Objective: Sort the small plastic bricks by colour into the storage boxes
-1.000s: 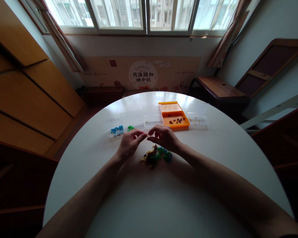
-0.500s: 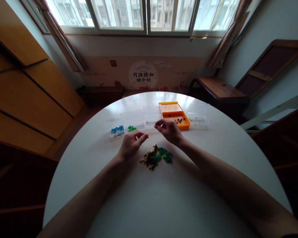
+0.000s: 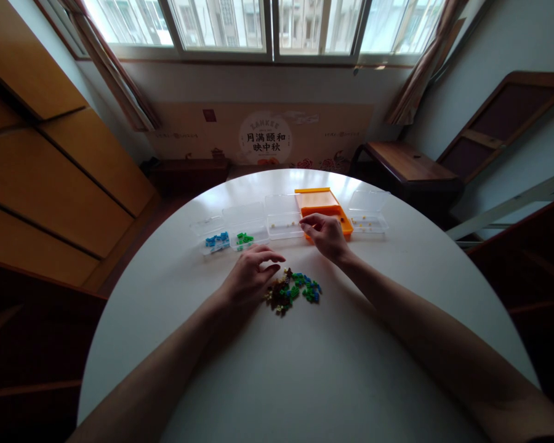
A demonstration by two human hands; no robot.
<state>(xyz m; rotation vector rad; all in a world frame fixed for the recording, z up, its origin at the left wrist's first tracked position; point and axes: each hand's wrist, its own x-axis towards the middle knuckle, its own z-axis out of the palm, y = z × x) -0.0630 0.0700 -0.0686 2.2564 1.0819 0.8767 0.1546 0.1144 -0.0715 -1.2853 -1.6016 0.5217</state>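
A small heap of mixed tiny building bricks [image 3: 300, 288], in green, blue, dark brown and cream, lies on the white table. My left hand [image 3: 249, 272] hovers at the heap's upper left edge, its thumb and fingers apart. My right hand [image 3: 327, 236] is over the front left part of the orange box [image 3: 349, 230], fingertips pinched near the clear box with a few pale bricks [image 3: 284, 232]. Whatever is between those fingertips is too small to make out. The right hand hides much of the orange box's contents.
Along the table's [image 3: 277, 381] far side stand open-lidded clear boxes, one with blue bricks [image 3: 217, 240], one with green bricks [image 3: 244, 239], and at the right one with yellow bricks [image 3: 364, 224]. A wooden side table [image 3: 406, 161] stands beyond the round edge.
My left hand has shifted right toward the heap and its fingers have spread. My right hand has moved right, from the pale-brick box to in front of the orange box.
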